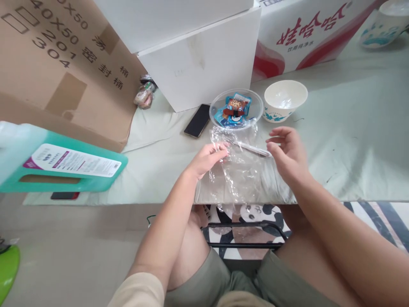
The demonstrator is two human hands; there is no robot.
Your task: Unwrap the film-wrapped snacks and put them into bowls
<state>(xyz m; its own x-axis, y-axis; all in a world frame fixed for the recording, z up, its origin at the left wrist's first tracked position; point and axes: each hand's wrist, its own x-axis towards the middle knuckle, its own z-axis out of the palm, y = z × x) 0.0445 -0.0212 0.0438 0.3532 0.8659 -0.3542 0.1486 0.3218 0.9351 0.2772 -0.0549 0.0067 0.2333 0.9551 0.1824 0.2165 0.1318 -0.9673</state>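
A crinkled clear plastic bag [243,179] lies on the cloth in front of me and hangs over the table's near edge. My left hand [209,158] pinches it at its left side, thumb against fingers. Inside or under the film is a slim white stick-like thing [252,148]; I cannot tell which. At that thing's right end is my right hand [289,155], its thumb and fingers apart. Just beyond the bag, a round clear plastic bowl [213,111] holds blue packets [236,108]. A white paper bowl [281,104] with blue leaf print stands to the right.
A black phone [197,121] lies left of the plastic bowl. White boxes [204,64] and a red-and-white carton [300,47] stand behind. At left are a brown carton [73,76] and a green liquid jug [105,149]. Another paper bowl [383,25] is far right.
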